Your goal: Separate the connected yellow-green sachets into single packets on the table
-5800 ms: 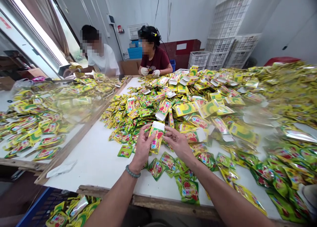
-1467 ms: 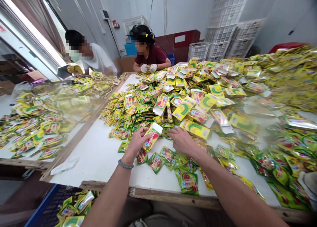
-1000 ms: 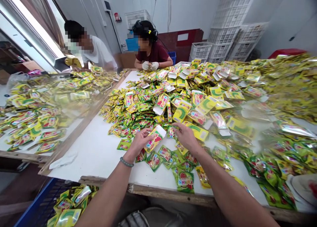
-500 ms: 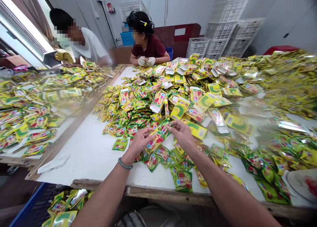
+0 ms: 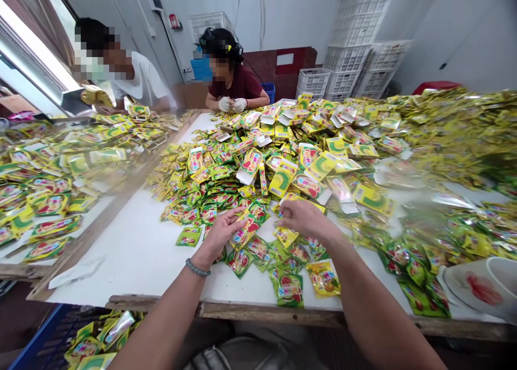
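Note:
My left hand [image 5: 221, 232] is closed on a yellow packet [image 5: 244, 232] with red and green print, holding it just above the white table [image 5: 133, 251]. My right hand [image 5: 304, 219] hovers right of it over small green sachets [image 5: 287, 287], fingers curled toward a yellow sachet [image 5: 284, 234]; whether it grips anything is unclear. A bead bracelet [image 5: 197, 267] circles my left wrist. A large heap of yellow and green packets [image 5: 307, 165] lies beyond both hands.
Two other people sit at the far end: one in white [image 5: 133, 84], one in dark red with white gloves [image 5: 231, 104]. A clear panel [image 5: 60, 165] with more packets stands left. White crates [image 5: 355, 47] are stacked behind. A blue bin [image 5: 60, 340] sits below.
The packet in my left hand has dropped lower and tilted flatter. My right hand moved from the packet's top down to the sachets on the table. The view shifted slightly.

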Demonstrator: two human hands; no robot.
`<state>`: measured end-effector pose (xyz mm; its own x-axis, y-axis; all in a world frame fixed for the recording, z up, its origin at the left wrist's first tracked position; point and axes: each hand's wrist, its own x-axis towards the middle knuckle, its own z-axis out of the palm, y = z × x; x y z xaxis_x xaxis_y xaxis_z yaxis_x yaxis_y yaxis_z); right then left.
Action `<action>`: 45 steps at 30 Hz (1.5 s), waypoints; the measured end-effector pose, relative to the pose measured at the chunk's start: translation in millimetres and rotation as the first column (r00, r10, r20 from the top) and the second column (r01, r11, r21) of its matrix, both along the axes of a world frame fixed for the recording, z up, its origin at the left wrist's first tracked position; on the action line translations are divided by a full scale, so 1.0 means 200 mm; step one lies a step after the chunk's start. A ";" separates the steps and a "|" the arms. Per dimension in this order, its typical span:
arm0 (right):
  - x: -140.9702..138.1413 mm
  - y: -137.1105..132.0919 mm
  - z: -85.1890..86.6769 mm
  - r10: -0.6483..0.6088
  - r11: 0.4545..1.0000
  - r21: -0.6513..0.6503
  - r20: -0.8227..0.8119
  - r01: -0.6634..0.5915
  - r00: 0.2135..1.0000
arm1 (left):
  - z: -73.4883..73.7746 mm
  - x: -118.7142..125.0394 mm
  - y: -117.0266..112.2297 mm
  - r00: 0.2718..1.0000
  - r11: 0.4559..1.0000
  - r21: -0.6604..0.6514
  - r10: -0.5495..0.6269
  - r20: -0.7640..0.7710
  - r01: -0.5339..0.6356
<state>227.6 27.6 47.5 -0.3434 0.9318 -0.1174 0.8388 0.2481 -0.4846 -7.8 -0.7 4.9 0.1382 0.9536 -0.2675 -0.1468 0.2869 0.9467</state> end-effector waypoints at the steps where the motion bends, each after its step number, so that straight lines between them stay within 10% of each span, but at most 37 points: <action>1: 0.01 -0.01 0.01 0.019 1.000 0.016 0.143 -0.022 0.990 | 0.00 0.00 0.00 1.000 1.000 -0.003 0.021 -0.007 -0.021; 7: -0.04 -0.02 -0.05 0.060 0.998 -0.004 0.343 -0.062 0.937 | -0.02 -0.02 0.01 0.996 1.000 0.008 0.027 -0.080 -0.026; 11: -0.01 0.04 -0.08 -0.045 0.995 0.090 -0.088 0.052 0.995 | -0.02 -0.02 0.01 0.986 0.999 0.036 0.037 -0.160 -0.032; 16: -0.06 0.04 -0.07 -0.079 0.995 0.000 -0.566 0.096 0.821 | -0.01 -0.01 0.00 0.981 0.998 0.063 0.005 -0.195 0.007; 38: -0.17 0.01 -0.13 -0.050 0.978 0.146 -0.530 0.149 0.847 | 0.01 0.00 -0.01 0.990 0.987 -0.079 -0.139 0.031 0.141; 45: -0.13 0.01 -0.10 0.052 0.998 0.058 -0.496 -0.027 0.867 | 0.07 0.00 -0.03 0.990 0.991 -0.080 -0.103 0.098 0.111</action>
<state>201.7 30.5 27.5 -0.3812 0.9164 0.1224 0.4787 0.3089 -0.8218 -8.0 -6.6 18.0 0.2667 0.9061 -0.3285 -0.1971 0.3849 0.9017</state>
